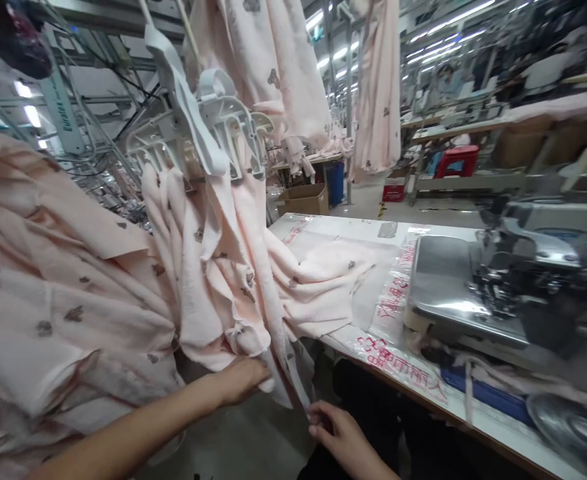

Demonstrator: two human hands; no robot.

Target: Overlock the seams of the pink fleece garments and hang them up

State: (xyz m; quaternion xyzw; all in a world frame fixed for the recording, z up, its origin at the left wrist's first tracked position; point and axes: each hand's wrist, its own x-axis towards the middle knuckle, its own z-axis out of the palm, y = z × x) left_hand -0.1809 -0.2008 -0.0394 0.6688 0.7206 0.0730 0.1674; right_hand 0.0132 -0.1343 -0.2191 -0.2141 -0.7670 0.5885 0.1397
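Observation:
Pale pink fabric pieces (243, 267) with small brown printed motifs hang from white plastic clip hangers (223, 120) in front of me. My left hand (246, 380) is closed on the lower edge of the hanging fabric, some of its fingers hidden by the cloth. Lower and to the right, my right hand (338, 430) pinches the bottom tip of a narrow hanging strip (288, 360) between thumb and fingers. Part of the same printed fabric spreads over the white table (363, 230) beside the hands.
On the right of the table stands a sewing machine (513, 280) with a shiny metal plate. More pink fabric (63, 320) bulks large on the left. Behind are a cardboard box (303, 200), a blue bin (335, 183) and a red stool (457, 161).

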